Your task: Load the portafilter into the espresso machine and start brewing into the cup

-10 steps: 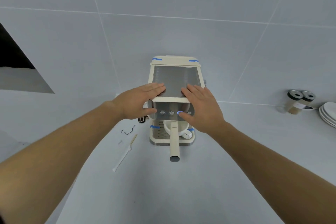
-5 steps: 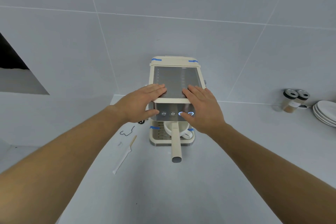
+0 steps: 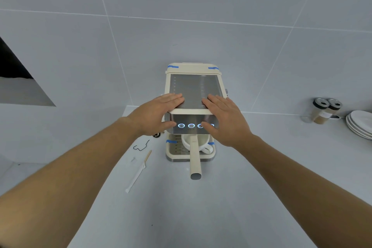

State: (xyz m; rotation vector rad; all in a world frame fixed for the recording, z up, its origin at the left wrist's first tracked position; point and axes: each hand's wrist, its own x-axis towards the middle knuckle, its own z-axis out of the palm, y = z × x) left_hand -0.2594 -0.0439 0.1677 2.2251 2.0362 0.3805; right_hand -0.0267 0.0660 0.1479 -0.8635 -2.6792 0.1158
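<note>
While both hands lie flat and open on the espresso machine, left hand and right hand, its buttons glow blue.

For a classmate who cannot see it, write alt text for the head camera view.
Two bare hands, left hand and right hand, rest flat on a cream espresso machine whose front buttons glow blue. The portafilter sits locked in above a white cup.
</note>
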